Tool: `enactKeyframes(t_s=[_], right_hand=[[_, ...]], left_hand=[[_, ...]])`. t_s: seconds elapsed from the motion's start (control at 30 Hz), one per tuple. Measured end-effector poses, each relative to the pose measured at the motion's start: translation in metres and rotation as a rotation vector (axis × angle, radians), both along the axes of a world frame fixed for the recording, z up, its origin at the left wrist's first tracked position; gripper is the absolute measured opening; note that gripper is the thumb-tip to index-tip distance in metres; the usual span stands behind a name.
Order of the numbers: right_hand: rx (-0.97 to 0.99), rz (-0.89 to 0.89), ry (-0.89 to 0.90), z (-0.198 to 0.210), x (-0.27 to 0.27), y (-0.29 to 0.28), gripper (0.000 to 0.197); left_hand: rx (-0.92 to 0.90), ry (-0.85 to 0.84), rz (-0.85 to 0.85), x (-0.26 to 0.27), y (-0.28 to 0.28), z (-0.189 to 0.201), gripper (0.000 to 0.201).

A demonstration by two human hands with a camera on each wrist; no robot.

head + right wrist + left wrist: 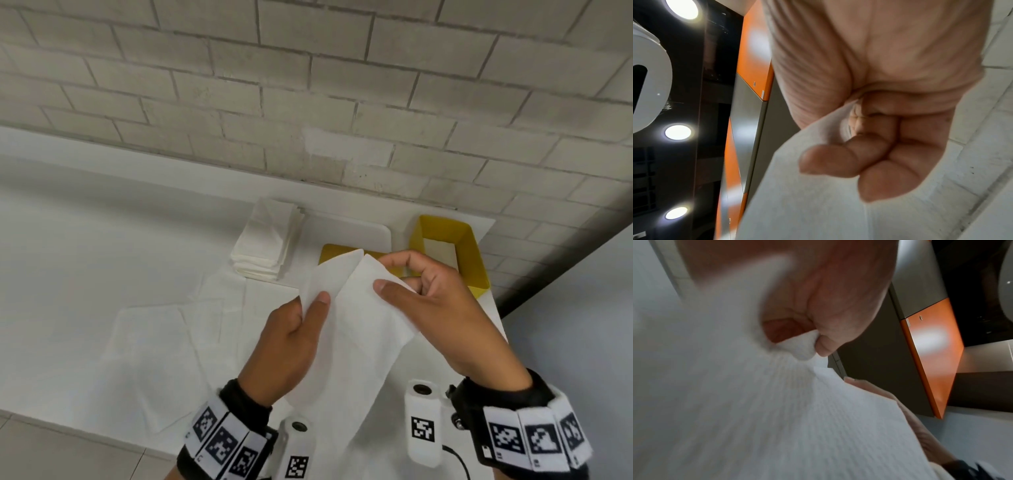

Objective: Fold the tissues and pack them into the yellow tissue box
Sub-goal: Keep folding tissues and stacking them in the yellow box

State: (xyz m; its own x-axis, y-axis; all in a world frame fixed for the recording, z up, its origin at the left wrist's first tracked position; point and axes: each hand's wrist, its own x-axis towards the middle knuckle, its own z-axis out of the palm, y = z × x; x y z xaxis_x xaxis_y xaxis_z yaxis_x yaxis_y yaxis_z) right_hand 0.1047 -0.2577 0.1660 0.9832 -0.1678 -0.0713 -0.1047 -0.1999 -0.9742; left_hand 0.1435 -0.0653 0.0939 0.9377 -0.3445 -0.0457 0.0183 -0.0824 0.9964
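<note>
Fingers (318,301) of the left hand (287,346) and the right hand (442,308) each pinch a top corner of a thin white tissue (356,329), held above the white tabletop (85,257). Beyond stand a folded white tissue stack (263,246) and the open yellow tissue box (459,253).

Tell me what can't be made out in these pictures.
- Yellow tissue box contents: head view, right hand covers the front.
- Flat yellow piece: head view, mostly behind the held white tissue.
- Left hand grip: left wrist view, blurred tissue blocks it.
</note>
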Motion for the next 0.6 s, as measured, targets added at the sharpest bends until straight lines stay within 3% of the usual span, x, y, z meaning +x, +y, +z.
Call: enactKeyframes(t_s=[0.23, 0.37, 0.6], right_hand=[[0.152, 0.042, -0.099, -0.001, -0.002, 0.012, 0.033], [0.216, 0.059, -0.116, -0.007, -0.001, 0.022, 0.03], [0.628, 0.05, -0.033, -0.013, -0.002, 0.021, 0.032]], left_hand=[[0.023, -0.083, -0.044, -0.004, -0.009, -0.001, 0.032], [0.014, -0.116, -0.06, -0.006, -0.014, 0.0, 0.039], [0.048, -0.106, -0.064, -0.003, -0.014, -0.008, 0.035]])
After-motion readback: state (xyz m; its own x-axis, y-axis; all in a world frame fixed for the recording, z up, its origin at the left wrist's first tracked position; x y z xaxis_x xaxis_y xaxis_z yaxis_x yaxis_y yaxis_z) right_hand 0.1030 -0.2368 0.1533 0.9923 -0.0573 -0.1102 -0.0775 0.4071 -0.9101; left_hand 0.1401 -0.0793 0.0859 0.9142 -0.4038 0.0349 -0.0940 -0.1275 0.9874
